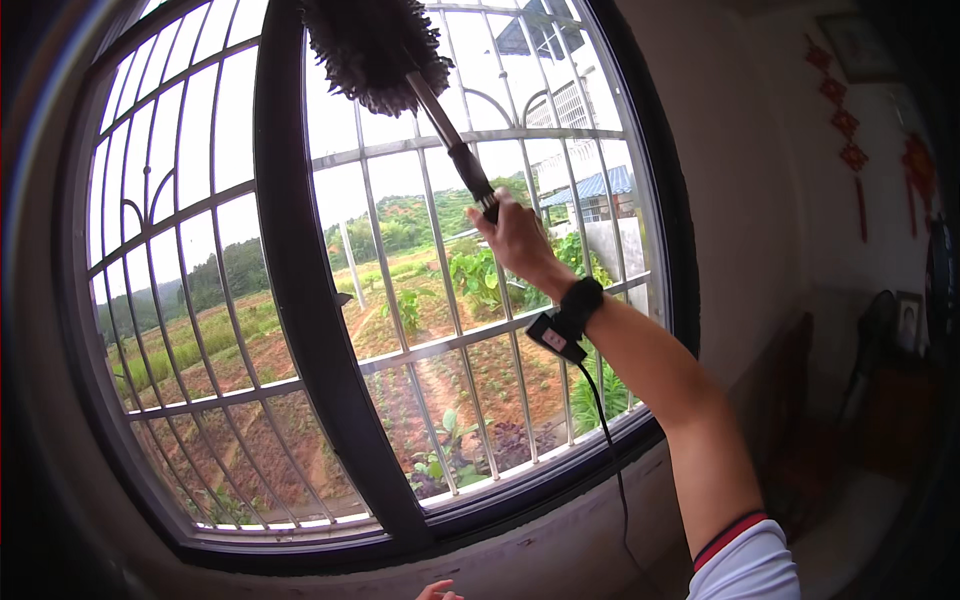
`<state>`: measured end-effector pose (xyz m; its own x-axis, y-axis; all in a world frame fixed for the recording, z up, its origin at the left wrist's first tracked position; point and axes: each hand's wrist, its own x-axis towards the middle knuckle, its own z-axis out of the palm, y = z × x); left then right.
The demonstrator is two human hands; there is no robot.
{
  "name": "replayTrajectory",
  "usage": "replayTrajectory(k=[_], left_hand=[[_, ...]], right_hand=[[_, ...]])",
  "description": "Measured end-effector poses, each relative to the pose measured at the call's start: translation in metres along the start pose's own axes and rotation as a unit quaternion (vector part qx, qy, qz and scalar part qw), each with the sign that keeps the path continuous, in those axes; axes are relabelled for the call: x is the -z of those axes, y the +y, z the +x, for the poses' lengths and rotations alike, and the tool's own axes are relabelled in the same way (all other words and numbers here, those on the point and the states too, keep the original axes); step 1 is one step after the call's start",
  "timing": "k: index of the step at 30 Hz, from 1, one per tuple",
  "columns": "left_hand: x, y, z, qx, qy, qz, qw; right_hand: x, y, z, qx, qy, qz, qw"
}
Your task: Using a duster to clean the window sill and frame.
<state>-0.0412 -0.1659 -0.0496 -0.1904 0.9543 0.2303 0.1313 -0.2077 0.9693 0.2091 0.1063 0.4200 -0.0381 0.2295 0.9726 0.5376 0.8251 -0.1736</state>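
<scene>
My right hand point(517, 234) is raised in front of the right window pane, closed around the dark grip of a duster point(466, 166). The duster's metal tube slants up and left to a dark, shaggy fibre head point(379, 56) near the upper part of the window, partly cut off by the picture's top edge. Whether the fibres touch the glass I cannot tell. A black strap with a small box point(556, 339) is on my right wrist, and a cable hangs from it. Only some fingers of my left hand point(439, 591) show at the bottom edge, below the window frame; what they do is hidden.
A dark window frame point(330, 337) divides the window. Metal security bars point(457, 341) stand behind the panes, with a field and buildings outside. On the right are a wall point(739, 187), red hanging ornaments point(844, 124), a picture frame point(909, 322) and what looks like a fan point(879, 319).
</scene>
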Motion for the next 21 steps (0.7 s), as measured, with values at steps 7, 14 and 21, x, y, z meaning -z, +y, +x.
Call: replayTrajectory(k=[7, 14, 21], left_hand=[[-0.006, 0.009, -0.02, 0.013, -0.016, 0.008, 1.0], [-0.026, 0.021, -0.026, 0.034, -0.044, -0.008, 0.998], [-0.034, -0.001, -0.02, 0.046, -0.084, -0.004, 0.995]], right_hand=[[-0.001, 0.035, -0.14, -0.049, -0.054, -0.023, 0.997], [0.02, 0.073, -0.305, -0.128, -0.109, -0.041, 0.985], [0.038, 0.074, -0.471, -0.207, -0.144, -0.02, 0.968]])
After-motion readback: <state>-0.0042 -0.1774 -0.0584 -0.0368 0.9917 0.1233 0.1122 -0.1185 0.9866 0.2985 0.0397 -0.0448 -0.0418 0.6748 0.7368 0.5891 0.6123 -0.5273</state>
